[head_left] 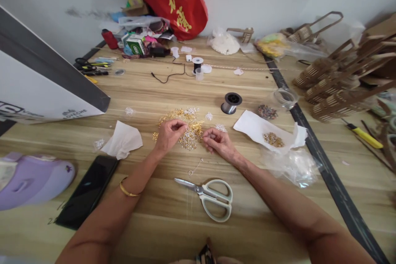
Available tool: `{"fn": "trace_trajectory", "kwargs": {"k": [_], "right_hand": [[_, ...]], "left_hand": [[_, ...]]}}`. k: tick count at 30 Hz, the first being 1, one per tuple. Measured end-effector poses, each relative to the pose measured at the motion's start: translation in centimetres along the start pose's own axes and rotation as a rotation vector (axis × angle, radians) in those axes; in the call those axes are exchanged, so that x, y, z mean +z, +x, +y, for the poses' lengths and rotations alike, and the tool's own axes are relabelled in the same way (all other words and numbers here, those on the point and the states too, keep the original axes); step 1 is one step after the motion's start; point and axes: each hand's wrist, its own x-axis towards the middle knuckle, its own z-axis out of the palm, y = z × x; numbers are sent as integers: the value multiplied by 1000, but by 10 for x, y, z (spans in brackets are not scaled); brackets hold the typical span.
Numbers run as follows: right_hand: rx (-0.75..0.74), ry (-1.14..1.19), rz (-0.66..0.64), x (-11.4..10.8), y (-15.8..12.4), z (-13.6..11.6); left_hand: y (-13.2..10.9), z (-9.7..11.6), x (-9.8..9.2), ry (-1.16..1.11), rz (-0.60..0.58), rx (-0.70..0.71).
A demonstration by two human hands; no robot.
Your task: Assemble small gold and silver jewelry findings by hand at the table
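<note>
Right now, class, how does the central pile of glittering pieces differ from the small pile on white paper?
The central pile spreads wider than the small pile. The central pile lies on the wooden tabletop; the small pile rests on white paper. Both show gold-coloured pieces.

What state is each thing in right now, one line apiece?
Left hand: thumb and forefinger together, contents unclear
Right hand: fingers curled, contents unclear
Gold and silver pieces: loosely heaped
Scissors: lying flat, blades apparently closed
Phone: face up, screen dark
Spool: standing, wound
White paper: spread out, loaded with brownish-gold bits
Tissue: creased
Plastic bag: crumpled
</note>
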Motion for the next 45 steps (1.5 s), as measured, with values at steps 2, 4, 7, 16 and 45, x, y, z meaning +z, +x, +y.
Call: {"fn": "trace_trajectory", "kwargs": {"k": [2, 4, 7, 16, 45], "right_hand": [[-1, 4, -1, 1, 0, -1], [4, 0, -6, 1, -1, -2], [-2, -34, -24, 1, -2, -3], [-32, -65, -50, 0, -2, 0], [-44, 19, -94, -1, -3, -3]], "left_hand": [[4, 2, -4, 73, -6, 38], [8, 3, -5, 155, -19, 85], [13, 3, -2, 286, -39, 162], [34, -6, 8, 662, -222, 408], [-23, 19, 18, 33, -265, 129]]}}
